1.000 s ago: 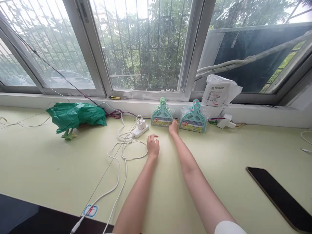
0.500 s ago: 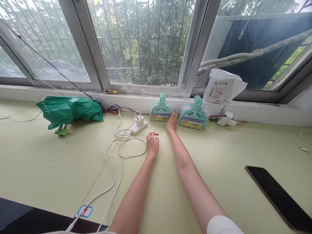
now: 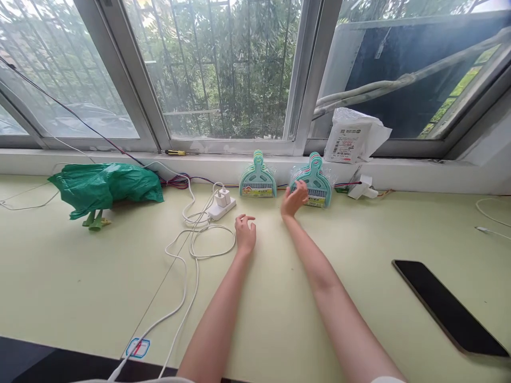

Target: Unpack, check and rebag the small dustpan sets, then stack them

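Observation:
Two stacks of small dustpan-and-brush sets in clear wrap stand upright against the sill: a left stack point(image 3: 257, 178) and a right stack point(image 3: 319, 183), both mint green in front with yellow labels. My right hand point(image 3: 294, 199), fingers spread, is in front of the right stack's left side and covers part of its label; whether it touches the wrap I cannot tell. My left hand point(image 3: 245, 233) rests on the table below the left stack, fingers loosely curved and apart, with nothing in it. It is close to a looped white cable point(image 3: 213, 258).
A white power strip point(image 3: 222, 209) with chargers lies left of the hands. Further left is a green plastic bag point(image 3: 109, 186). A black phone point(image 3: 447, 306) lies on the right. On the sill are a screwdriver point(image 3: 175, 152) and a white package point(image 3: 351, 138); a white adapter point(image 3: 362, 187) is below.
My right hand has moved from the left stack's right edge across to the front of the right stack, and its fingers have spread. My left hand stays in place. The view has shifted slightly.

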{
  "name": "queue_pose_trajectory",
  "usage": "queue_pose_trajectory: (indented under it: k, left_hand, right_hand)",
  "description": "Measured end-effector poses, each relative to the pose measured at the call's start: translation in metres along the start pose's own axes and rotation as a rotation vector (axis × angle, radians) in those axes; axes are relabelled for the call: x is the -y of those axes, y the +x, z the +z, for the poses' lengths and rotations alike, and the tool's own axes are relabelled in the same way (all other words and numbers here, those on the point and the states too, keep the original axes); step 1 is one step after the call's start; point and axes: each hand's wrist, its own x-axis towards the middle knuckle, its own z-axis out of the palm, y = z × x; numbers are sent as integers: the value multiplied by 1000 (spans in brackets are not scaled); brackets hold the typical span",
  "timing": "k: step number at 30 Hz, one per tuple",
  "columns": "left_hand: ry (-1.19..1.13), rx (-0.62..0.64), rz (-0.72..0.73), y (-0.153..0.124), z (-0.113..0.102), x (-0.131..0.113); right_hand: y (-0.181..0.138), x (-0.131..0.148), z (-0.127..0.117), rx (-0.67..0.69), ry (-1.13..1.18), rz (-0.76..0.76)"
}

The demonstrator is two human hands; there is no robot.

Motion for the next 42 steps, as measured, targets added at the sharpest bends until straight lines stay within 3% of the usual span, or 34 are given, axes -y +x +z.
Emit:
queue_pose_trajectory:
  k: [2,4,8,11,16,28,36,39,42]
  left_hand:
    - [2,10,-1,0,0,-1]
    - [11,15,2,0,-1,-1]
    - [22,30,6,3,0,1]
    - [5,45,10,5,1,3]
    - [21,67,35,7,0,5]
    - [256,195,175,2,3,4]
    - [-74,274,139,-1,11,-3]
    - [-210,329,160,-5,13,-7]
    - [-240,470,184,-12,13,-14]
  right_hand:
    - [15,-32,-17,-134,-56,139]
    - [30,-68,-35,-168,-123,267]
    - [51,-123,-62,-17,-135,407]
    - [55,-137,-70,56,-115,449]
    - [51,-134,-71,233,-90,426]
    - [44,-133,-83,260,172,382]
    - [4,-115,-119,390,360,422]
    - [-13,-107,-140,542,541,448]
    - [-30,-95,-161,721,705,454]
